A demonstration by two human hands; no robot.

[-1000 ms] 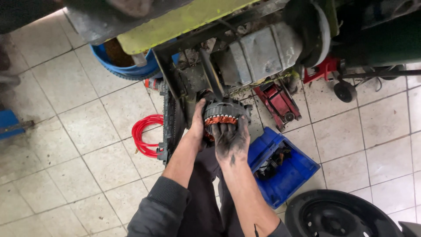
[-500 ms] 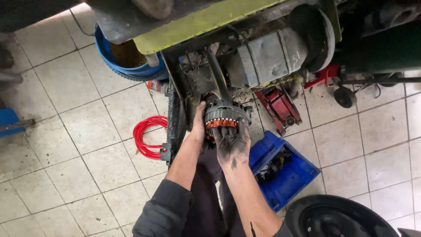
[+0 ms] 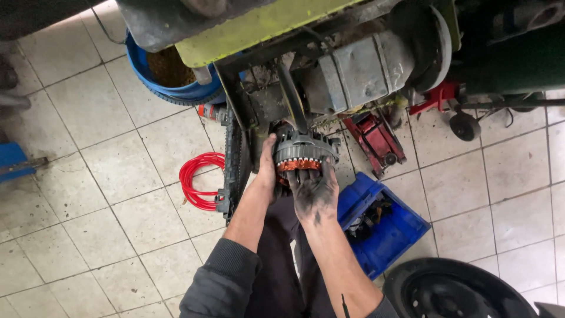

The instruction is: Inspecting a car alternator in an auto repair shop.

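Observation:
Both my hands hold a round grey alternator (image 3: 304, 152) with copper windings showing through its slots. It sits low against the machine's engine block (image 3: 359, 70), under a black belt (image 3: 292, 100). My left hand (image 3: 266, 169) grips its left side, thumb up along the housing. My right hand (image 3: 314, 191), black with grease, cups it from below with the fingers spread over the windings. The back of the alternator is hidden.
A blue crate (image 3: 385, 227) with dark parts lies right of my arms. A red jack (image 3: 376, 141) stands behind it. A red coiled hose (image 3: 197, 179) lies at the left, a blue bucket (image 3: 170, 73) behind, a black wheel (image 3: 459, 291) at the bottom right.
The view has shifted slightly, so the machine and my hands sit a little lower in frame. Both hands keep the same hold on the alternator.

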